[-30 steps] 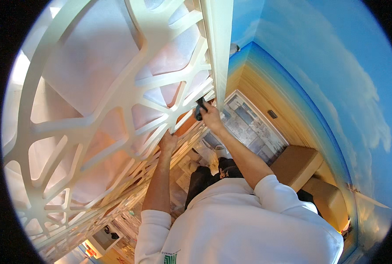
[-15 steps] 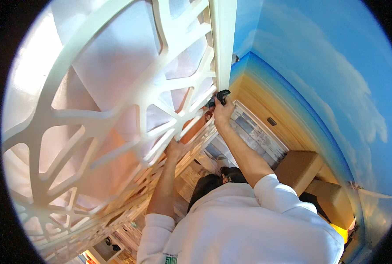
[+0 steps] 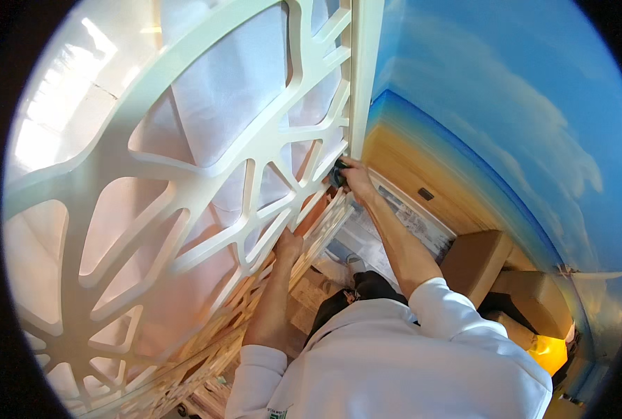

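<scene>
The right hand (image 3: pixel 357 180) had its fingers wrapped around a dark object (image 3: pixel 337 173) at the white lattice panel's (image 3: pixel 105 167) lower right edge. The left hand (image 3: pixel 289 246) touched the panel's lower edge; whether it pinched there, I could not tell. Right of the panel were brown blocks (image 3: pixel 473 264) and a blue wall (image 3: pixel 492 91).

A white openwork panel (image 3: pixel 191 183) stands beside a dark object (image 3: pixel 337 174).
</scene>
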